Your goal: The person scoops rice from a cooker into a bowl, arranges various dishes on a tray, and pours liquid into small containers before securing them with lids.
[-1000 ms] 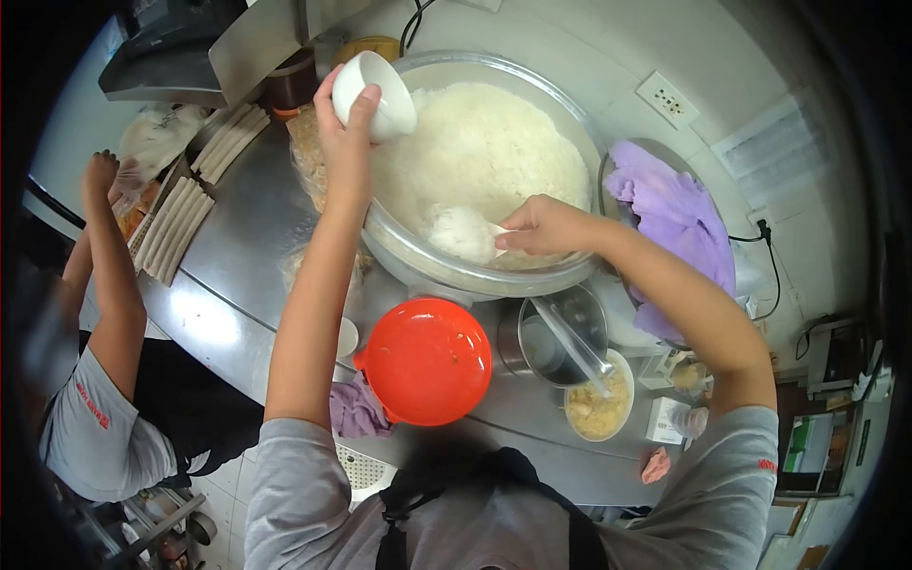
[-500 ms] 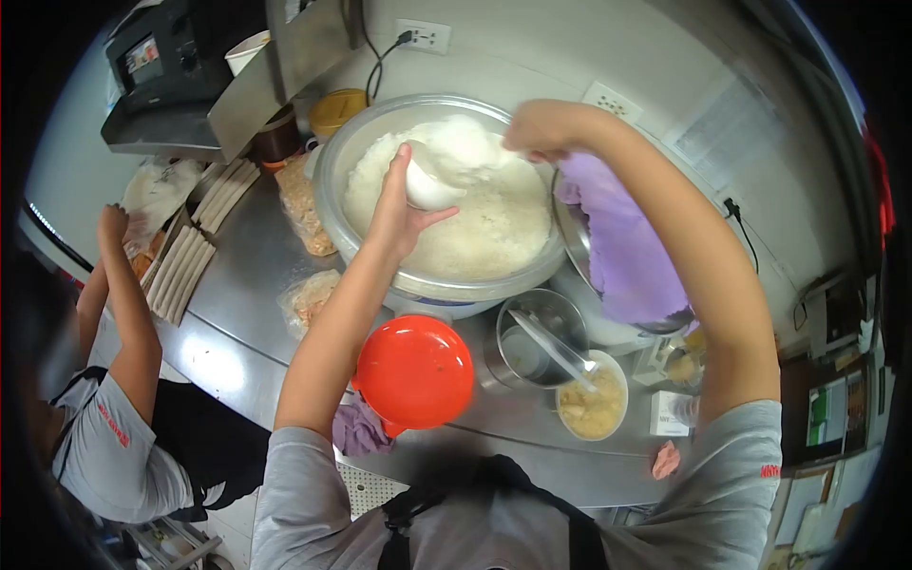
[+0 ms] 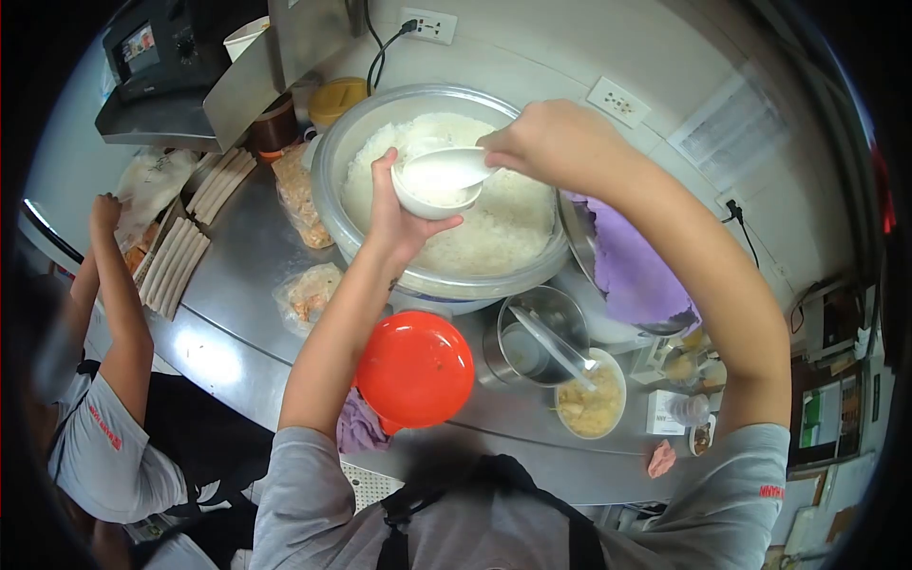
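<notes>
Over the large metal rice pot [image 3: 480, 277], my left hand [image 3: 401, 217] cups a small white bowl [image 3: 429, 198] from its near side, thumb up along the rim. My right hand [image 3: 556, 141] pinches the handle of a white rice paddle [image 3: 456, 167]. The paddle's blade lies across the bowl's opening and hides part of what is inside. Cooked white rice [image 3: 508, 223] fills much of the pot below both hands.
Near me stand a red plate [image 3: 415, 369], a metal container [image 3: 543, 332] with a utensil across it, and a bowl of yellowish food [image 3: 591, 408]. A purple cloth [image 3: 641, 271] lies right of the pot. At left, another person's hand [image 3: 105, 211] is by stacked pale strips [image 3: 177, 271].
The paddle has come from the rice at the back of the pot to over the bowl. My right hand moved slightly left and nearer; the bowl now sits more upright.
</notes>
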{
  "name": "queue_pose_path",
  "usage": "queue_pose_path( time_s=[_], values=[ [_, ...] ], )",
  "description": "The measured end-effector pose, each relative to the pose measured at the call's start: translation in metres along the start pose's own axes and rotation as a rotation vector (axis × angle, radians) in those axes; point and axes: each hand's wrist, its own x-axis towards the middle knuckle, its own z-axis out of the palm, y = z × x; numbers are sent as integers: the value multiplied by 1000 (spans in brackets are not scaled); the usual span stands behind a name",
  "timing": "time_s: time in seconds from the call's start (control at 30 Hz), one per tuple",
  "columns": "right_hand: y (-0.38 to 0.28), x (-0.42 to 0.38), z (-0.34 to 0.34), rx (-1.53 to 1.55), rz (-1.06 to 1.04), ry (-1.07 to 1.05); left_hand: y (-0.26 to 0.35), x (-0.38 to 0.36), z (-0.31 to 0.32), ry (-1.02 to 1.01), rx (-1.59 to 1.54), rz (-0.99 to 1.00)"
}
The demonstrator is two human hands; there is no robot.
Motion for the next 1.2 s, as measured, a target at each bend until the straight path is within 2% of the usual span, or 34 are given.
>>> queue_pose_path(
  time_s=[0.07, 0.17, 0.27, 0.37, 0.47, 0.57, 0.67, 0.77, 0.87, 1.2],
  values=[
    [29, 0, 1, 158, 5, 87, 9, -10, 6, -27, 52, 33],
    [35, -6, -31, 258, 490, 8, 16, -10, 1, -105, 55, 28],
    [52, 3, 42, 279, 432, 103, 17, -11, 1, -104, 74, -2],
    [21, -3, 85, 392, 182, 317, 19, -1, -4, 1, 65, 29],
    [27, 19, 102, 239, 305, 366, 33, 13, -22, 92, 55, 108],
    [72, 63, 141, -110, 397, 5, 51, 22, -39, 151, 95, 198],
    [98, 96, 178, -221, 314, -98, 52, 19, -38, 129, 77, 260],
    [89, 107, 184, -171, 309, -220, 50, 17, -33, 123, 115, 281],
    [77, 101, 183, -60, 258, -261, 49, 19, -36, 101, 107, 267],
    [52, 73, 170, -72, 212, -324, 49, 18, -38, 128, 92, 305]
  ],
)
